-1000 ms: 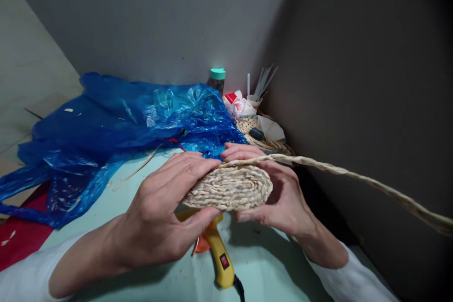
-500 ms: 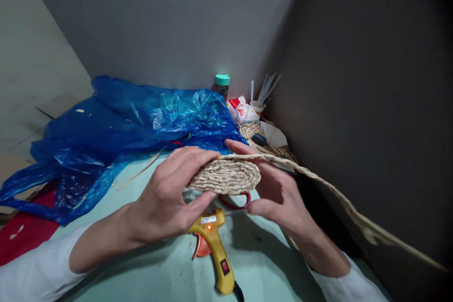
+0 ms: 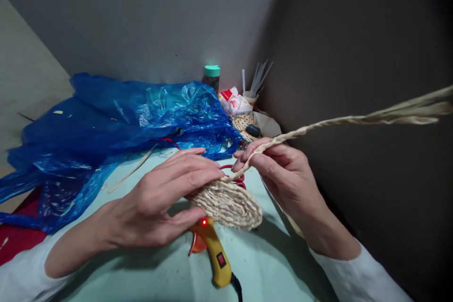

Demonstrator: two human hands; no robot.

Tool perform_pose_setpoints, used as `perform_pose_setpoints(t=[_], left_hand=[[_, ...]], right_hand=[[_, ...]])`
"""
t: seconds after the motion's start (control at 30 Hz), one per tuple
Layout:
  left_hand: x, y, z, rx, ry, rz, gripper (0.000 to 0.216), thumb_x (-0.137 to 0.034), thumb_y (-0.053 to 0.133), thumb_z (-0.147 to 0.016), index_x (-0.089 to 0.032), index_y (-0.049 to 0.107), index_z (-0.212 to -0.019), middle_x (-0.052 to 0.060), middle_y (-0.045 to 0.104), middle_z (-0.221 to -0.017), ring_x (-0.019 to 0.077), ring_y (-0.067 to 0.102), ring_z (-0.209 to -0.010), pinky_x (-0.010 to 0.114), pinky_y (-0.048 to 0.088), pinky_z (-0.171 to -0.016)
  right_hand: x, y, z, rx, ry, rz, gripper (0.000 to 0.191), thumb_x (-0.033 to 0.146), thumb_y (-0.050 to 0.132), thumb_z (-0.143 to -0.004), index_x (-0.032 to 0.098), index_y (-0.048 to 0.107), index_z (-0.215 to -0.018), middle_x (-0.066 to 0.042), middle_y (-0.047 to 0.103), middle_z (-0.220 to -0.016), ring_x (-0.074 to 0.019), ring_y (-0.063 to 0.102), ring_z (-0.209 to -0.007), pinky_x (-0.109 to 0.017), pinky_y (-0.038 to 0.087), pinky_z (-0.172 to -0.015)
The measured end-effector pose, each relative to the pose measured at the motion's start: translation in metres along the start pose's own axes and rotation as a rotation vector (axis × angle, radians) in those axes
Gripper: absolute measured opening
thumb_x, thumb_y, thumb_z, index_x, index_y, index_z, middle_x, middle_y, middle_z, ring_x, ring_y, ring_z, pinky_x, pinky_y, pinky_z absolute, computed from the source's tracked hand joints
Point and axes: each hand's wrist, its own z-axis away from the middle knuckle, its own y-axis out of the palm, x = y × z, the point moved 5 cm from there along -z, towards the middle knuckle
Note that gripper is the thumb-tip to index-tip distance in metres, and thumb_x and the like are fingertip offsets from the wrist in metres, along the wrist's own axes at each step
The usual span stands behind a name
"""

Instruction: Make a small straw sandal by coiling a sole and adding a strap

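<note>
Head view: the left hand [image 3: 166, 196] pinches the left end of the coil [image 3: 230, 205] between thumb and fingers, tilted above the worktop [image 3: 170, 273] and glue gun [image 3: 218, 266]. The right hand [image 3: 288, 172] pinches the cord [image 3: 307, 130] running from the coil's upper edge. Behind lies a bag [image 3: 116, 118].
</note>
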Motion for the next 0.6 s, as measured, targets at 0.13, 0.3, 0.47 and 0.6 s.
perform_pose_setpoints(t=[0.13,0.3,0.47,0.6], left_hand=[[-0.008,0.002,-0.004,0.038,0.057,0.026,0.050,-0.007,0.064,-0.080,-0.014,0.054,-0.129,0.014,0.072,-0.112,0.0235,0.068,-0.108,0.044,0.050,-0.104],[-0.011,0.007,-0.004,0.076,0.095,0.119,0.051,-0.007,0.070,-0.077,-0.010,0.056,-0.126,0.016,0.072,-0.111,0.0244,0.067,-0.110,0.044,0.050,-0.105],[-0.007,0.013,0.004,0.089,0.016,0.116,0.061,-0.011,0.070,-0.079,-0.018,0.049,-0.136,0.013,0.071,-0.118,0.0266,0.063,-0.118,0.044,0.051,-0.105],[-0.004,0.014,0.008,0.079,-0.032,0.091,0.077,-0.017,0.071,-0.079,-0.024,0.037,-0.147,0.012,0.069,-0.122,0.0290,0.059,-0.123,0.043,0.053,-0.102]], right_hand=[[-0.010,0.004,0.001,0.057,0.174,-0.098,0.011,0.028,0.069,-0.089,0.018,0.070,-0.085,0.000,0.064,-0.079,-0.0136,0.060,-0.070,-0.027,0.050,-0.069],[-0.015,0.011,0.002,0.136,0.282,-0.178,0.014,0.028,0.072,-0.086,0.016,0.067,-0.081,0.001,0.061,-0.077,-0.0112,0.057,-0.069,-0.022,0.046,-0.064],[-0.014,0.015,0.004,0.138,0.298,-0.202,0.012,0.030,0.071,-0.086,0.018,0.067,-0.088,0.001,0.061,-0.082,-0.0106,0.056,-0.071,-0.022,0.046,-0.068],[-0.015,0.017,0.006,0.119,0.298,-0.177,0.012,0.030,0.070,-0.086,0.019,0.068,-0.090,0.001,0.061,-0.085,-0.0112,0.057,-0.074,-0.022,0.046,-0.069]])
